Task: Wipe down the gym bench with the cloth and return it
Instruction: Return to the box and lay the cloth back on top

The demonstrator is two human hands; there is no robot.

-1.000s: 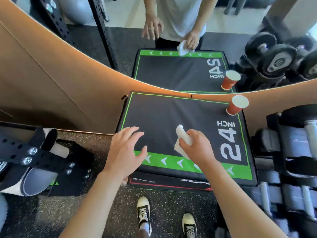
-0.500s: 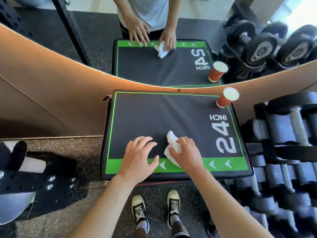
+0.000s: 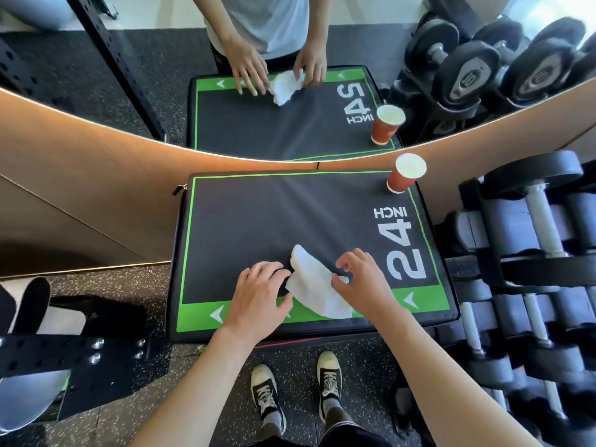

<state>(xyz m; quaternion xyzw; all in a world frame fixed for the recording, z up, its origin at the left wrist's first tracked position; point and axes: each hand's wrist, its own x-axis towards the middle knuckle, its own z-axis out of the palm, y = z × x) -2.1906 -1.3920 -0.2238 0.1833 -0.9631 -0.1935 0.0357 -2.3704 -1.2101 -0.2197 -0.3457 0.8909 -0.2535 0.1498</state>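
The gym bench is a black padded box [image 3: 274, 221] with a green border and "24 INCH" printed on its right side. A white cloth [image 3: 314, 288] lies crumpled on its near edge, partly over the green band. My left hand [image 3: 258, 298] rests flat on the pad with fingers spread, its fingertips at the cloth's left edge. My right hand [image 3: 364, 285] hovers at the cloth's right edge, fingers curled and apart, the thumb touching the fabric. Neither hand grips the cloth.
A red paper cup [image 3: 404, 175] stands on the pad's far right corner. A dumbbell rack [image 3: 532, 253] runs along the right. A wall mirror [image 3: 290, 124] behind the box reflects the scene. Black perforated gym equipment [image 3: 64, 350] sits at the left on the speckled floor.
My right hand has let go of the cloth, which now lies spread on the pad. My left hand slid right to the cloth's edge. The view moved closer over the box.
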